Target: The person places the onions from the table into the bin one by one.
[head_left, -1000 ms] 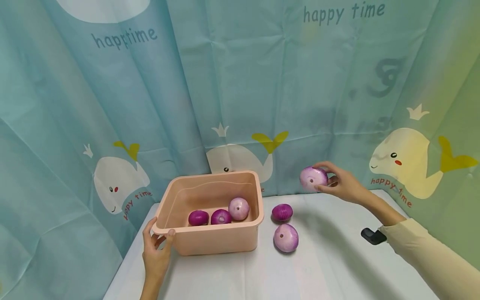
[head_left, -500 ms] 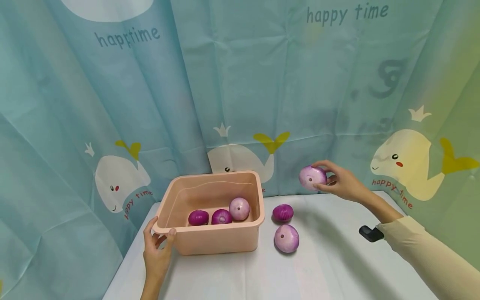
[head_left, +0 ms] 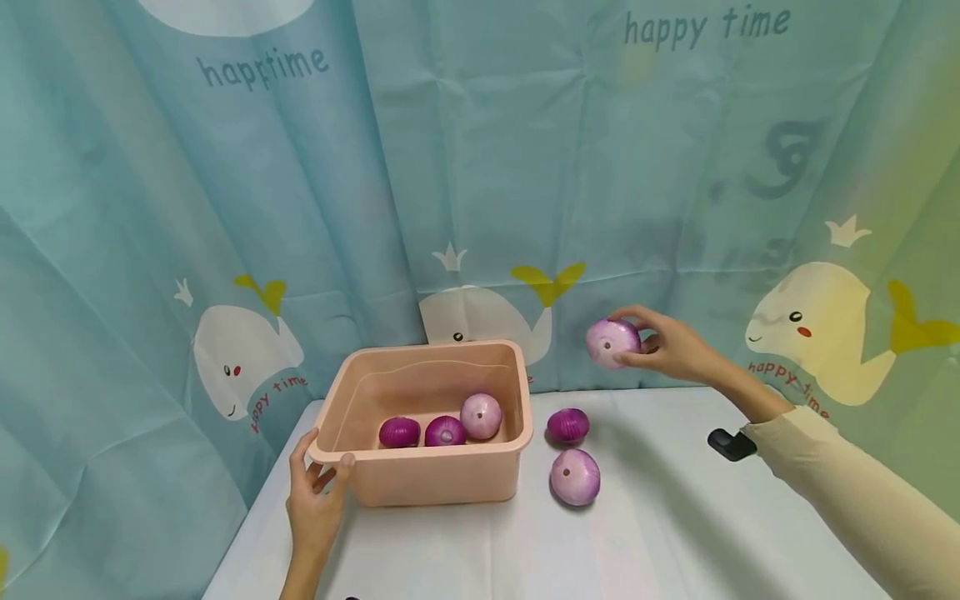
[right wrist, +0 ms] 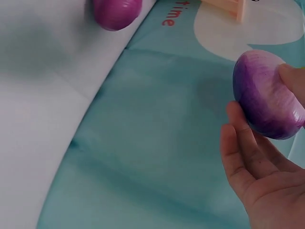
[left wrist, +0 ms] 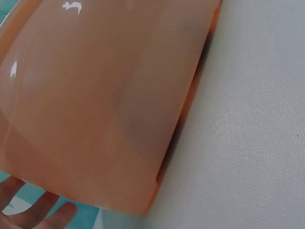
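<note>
My right hand (head_left: 675, 348) pinches a pale purple onion (head_left: 606, 342) between thumb and fingers, raised well above the table to the right of the tub. Seen from the right wrist, the onion (right wrist: 267, 93) has one dark purple side. My left hand (head_left: 315, 510) grips the front left corner of a pink plastic tub (head_left: 435, 482). In the left wrist view, fingers (left wrist: 35, 210) show at the tub's edge. Inside the tub lie a dark onion (head_left: 399, 432), another dark onion (head_left: 444, 432) and a paler onion (head_left: 481, 416).
Right of the tub, a dark purple onion (head_left: 567, 426) and a paler onion (head_left: 575, 477) rest on the white table (head_left: 637, 542). A black object (head_left: 731, 445) shows beside the right sleeve. Behind the table hangs a blue curtain (head_left: 510, 183) printed with whales.
My right hand, still holding the onion, has shifted slightly left and up. The left hand keeps its grip on the tub, and the onions in and beside it stay put.
</note>
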Demonstrator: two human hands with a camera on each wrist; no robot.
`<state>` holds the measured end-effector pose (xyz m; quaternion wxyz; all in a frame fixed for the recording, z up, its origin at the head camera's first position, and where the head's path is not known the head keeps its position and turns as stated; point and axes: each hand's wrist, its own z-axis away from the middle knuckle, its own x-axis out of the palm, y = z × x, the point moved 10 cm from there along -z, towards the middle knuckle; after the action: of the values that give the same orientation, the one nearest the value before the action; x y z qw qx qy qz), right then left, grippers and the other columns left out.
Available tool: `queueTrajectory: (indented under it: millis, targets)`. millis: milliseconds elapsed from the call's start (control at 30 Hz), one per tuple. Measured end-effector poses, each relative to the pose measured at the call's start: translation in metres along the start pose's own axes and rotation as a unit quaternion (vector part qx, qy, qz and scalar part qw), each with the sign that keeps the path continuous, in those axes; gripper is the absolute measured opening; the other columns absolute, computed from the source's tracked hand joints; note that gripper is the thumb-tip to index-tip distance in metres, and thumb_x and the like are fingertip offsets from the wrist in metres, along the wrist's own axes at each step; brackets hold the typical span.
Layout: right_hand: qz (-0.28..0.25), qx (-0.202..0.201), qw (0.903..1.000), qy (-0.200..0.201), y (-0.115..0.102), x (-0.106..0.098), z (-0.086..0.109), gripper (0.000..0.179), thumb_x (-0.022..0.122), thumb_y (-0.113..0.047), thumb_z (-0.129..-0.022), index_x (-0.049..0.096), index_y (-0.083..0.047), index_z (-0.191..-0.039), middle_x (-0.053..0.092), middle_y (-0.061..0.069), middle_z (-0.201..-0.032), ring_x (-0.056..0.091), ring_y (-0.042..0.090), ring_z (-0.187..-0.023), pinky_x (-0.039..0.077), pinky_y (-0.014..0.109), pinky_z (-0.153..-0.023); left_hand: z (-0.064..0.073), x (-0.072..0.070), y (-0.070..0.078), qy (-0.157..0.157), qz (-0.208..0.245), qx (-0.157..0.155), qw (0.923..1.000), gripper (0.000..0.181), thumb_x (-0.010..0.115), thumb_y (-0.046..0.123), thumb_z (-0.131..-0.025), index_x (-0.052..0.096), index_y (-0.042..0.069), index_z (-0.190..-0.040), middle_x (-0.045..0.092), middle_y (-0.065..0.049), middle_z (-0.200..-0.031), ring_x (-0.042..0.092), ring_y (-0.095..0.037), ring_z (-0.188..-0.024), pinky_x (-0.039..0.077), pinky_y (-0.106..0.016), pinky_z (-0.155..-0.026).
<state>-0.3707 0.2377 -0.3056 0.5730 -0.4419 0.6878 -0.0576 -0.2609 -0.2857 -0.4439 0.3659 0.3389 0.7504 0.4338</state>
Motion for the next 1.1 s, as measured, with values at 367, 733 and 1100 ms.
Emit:
queueTrajectory:
  millis: [367, 733, 1100]
  targets:
    - [0.024, -0.008, 0.9996, -0.014, -0.026, -0.001, -0.032, 0.057, 0.085, -0.018, -0.086, 0.058, -0.016, -0.136, 0.067, 0.017, -0.113, 0.073, 0.017, -0.082, 0.059, 0.030, -0.074, -0.003, 0.004, 0.001, -0.009, -0.001, 0.001, 1.0000, 0.068, 0.070, 0.023, -0.099, 0.035, 0.025, -0.158, 0.040, -0.009, -0.161, 0.049, -0.039, -0.138, 0.042, -0.005, -0.093]
    - [-0.010, -0.042, 0.9980, -0.047, -0.055, 0.022, -0.062, 0.057, 0.085, -0.012, -0.085, 0.058, -0.011, -0.135, 0.065, 0.015, -0.117, 0.070, 0.026, -0.086, 0.060, 0.032, -0.076, -0.002, 0.003, 0.001, -0.013, -0.006, -0.008, 0.9999, 0.069, 0.070, 0.026, -0.099, 0.034, 0.025, -0.158, 0.040, -0.013, -0.161, 0.051, -0.041, -0.136, 0.041, -0.004, -0.091]
    - [-0.019, -0.075, 0.9910, -0.109, -0.096, 0.086, -0.098, 0.054, 0.084, -0.013, -0.086, 0.058, -0.013, -0.133, 0.066, 0.013, -0.115, 0.070, 0.023, -0.087, 0.060, 0.035, -0.078, -0.002, 0.000, -0.001, 0.003, -0.004, 0.001, 1.0000, 0.067, 0.070, 0.022, -0.099, 0.037, 0.023, -0.157, 0.041, -0.011, -0.160, 0.053, -0.040, -0.133, 0.044, -0.006, -0.092]
